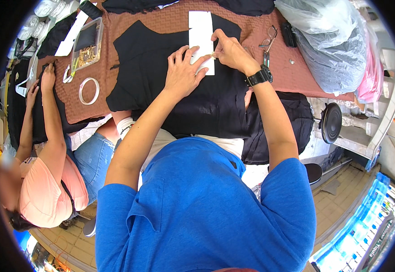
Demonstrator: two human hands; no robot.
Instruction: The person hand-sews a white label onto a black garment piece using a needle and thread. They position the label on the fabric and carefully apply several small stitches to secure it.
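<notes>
A black garment piece [147,54] lies spread on the table, its lower part draped over my lap. On top of it rests a white paper strip [200,27], upright in the view with small notches at its edges. My left hand [181,75] is flat, fingers spread, pressing on the strip's lower part and the black cloth beside it. At the strip's right edge, my right hand [234,53] is closed in a pinch, close to the left fingertips. Whatever sits between those fingers is too small to make out. A black watch [260,76] is on my right wrist.
A brown textured cloth [292,75] covers the table. Left are a clear box [89,47] of gold-coloured pieces and a white ring [89,91]. A metal tool [267,43], black case [288,35] and plastic bags [329,41] lie right. A co-worker [52,181] handles black cloth at left.
</notes>
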